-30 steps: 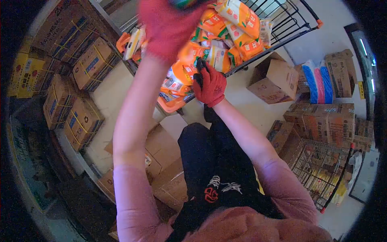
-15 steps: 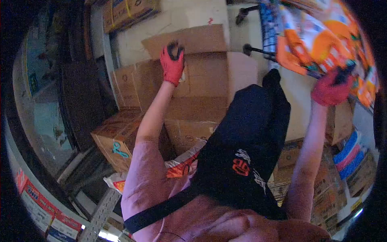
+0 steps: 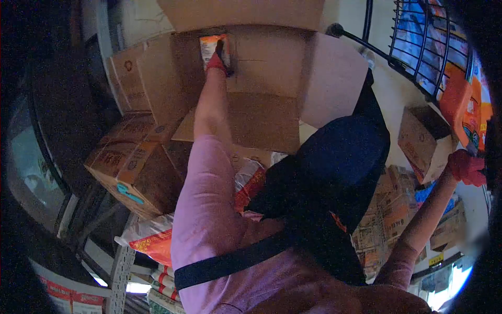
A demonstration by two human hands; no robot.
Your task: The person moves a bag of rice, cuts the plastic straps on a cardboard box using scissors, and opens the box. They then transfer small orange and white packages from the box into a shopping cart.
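Pinching packet (image 3: pixel 210 44) in open carton (image 3: pixel 272 83) | left grip (image 3: pixel 218 58) (stockroom, cartons stacked)

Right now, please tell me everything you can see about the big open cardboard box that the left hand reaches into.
The open cardboard box is plain brown corrugated card, seen from above. Its flaps are folded outward, a wide one toward the person and another on the right side. The inside looks mostly bare. The left hand, in a red glove, is inside near the far left corner, on an orange and white packet. Other brown boxes stand beside it on the left.
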